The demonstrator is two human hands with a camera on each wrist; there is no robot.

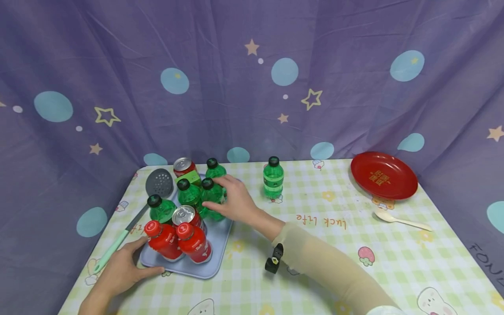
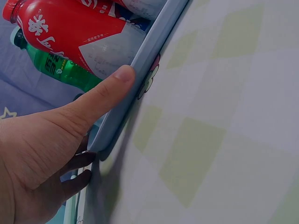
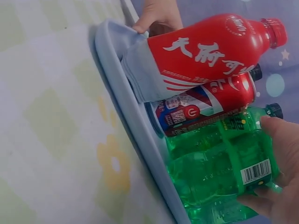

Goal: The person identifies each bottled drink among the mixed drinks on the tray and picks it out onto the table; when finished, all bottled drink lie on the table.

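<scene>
Green bottle [image 1: 211, 194] gripped by the right hand [image 1: 234, 201] inside the tray's [image 1: 219, 245] right side; near-left corner held by the left hand [image 1: 124, 267].
Neighbouring green bottles [image 1: 190, 195] could be toppled, it is judged, if the gripped one is dragged sideways, so closely is the tray packed; the tray could be skewed by uneven pressure. Upright, the bottle is topped by its black cap [image 1: 207, 183], long axis roughly vertical.

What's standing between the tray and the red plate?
Head view shows one green bottle, upright on the tablecloth, between the tray and red plate.
</scene>
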